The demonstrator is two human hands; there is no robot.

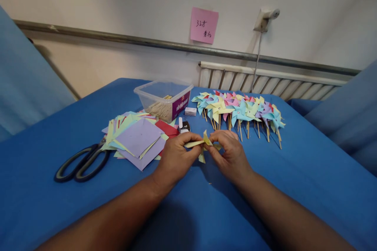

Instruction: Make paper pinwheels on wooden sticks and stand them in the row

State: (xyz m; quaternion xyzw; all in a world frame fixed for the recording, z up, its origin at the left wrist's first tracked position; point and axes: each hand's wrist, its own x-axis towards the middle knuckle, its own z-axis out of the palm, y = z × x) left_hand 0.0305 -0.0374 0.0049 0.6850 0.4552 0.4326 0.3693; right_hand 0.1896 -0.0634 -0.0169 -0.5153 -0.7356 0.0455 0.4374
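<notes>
Between my two hands, a little above the blue cloth, is a pale yellow paper pinwheel [207,139] with its blades partly folded. My left hand [180,153] pinches one side of it, thumb and forefinger pressed together. On the other side, the fingers of my right hand [228,150] are closed on the paper too. Whether a pin sits at its centre is hidden by my fingers. To the left lies a loose pile of coloured paper squares [137,137], lilac on top. A small dark, round thing [184,126] with a white piece stands just behind my left hand.
Black-handled scissors [84,160] lie at the left, blades under the paper. A clear plastic tub [153,92] of wooden sticks stands behind, next to a small white box [190,111]. Several finished pinwheels [240,111] on sticks lie at the back right. Blue cloth [309,188] covers the table.
</notes>
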